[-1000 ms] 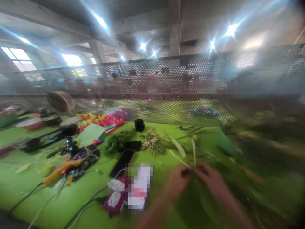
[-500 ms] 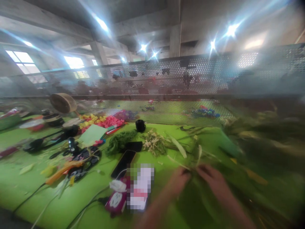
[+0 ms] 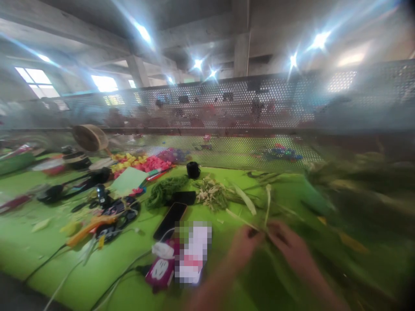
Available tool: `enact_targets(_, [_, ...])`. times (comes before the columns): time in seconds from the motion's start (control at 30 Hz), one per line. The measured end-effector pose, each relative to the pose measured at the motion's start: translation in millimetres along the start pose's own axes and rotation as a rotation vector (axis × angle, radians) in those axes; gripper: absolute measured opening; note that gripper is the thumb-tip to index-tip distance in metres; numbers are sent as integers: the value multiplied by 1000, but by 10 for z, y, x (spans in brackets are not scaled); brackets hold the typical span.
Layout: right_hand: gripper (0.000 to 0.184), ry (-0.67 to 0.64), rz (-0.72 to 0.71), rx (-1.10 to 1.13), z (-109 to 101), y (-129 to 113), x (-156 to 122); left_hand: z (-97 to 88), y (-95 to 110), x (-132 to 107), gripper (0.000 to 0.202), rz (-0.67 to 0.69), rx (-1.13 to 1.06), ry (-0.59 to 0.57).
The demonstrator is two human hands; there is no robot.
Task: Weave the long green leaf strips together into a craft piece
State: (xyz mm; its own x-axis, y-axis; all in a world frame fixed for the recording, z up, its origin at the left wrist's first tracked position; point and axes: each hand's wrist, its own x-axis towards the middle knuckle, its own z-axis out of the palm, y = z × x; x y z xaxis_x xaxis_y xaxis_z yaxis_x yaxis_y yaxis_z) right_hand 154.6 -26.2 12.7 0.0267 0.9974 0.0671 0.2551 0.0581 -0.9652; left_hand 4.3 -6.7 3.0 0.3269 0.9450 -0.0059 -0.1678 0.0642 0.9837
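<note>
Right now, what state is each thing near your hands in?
left hand: pinched shut on the leaf strips.
right hand: pinched shut on the same leaf strips, close beside the left.
leaf strips: fanned upward from the fingers, blurred.
phone: flat on the table, screen dark.
pink charger: lying flat, cable attached.

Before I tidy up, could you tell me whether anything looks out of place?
Nothing looks broken, but pale leaf scraps lie scattered over the green table top, and a white cable trails toward its near edge. The left hand and right hand pinch thin leaf strips.
</note>
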Motion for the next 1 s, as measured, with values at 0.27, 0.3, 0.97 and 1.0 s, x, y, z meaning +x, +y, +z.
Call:
enact_targets(0.27, [27,-12,62,21,-14,-80,7,9,27,-11,27,-154,-157,52])
enact_targets(0.3, [28,-10,81,35,-16,-91,5,5,23,-9,28,-148,-158,42])
enact_targets(0.97, [23,185,170,-106,-15,-204,-17,-36,-137,-8,33,-66,134,-120])
enact_targets(1.0, [23,196,177,-105,-17,-213,-14,-44,-141,-4,32,-69,135,-123])
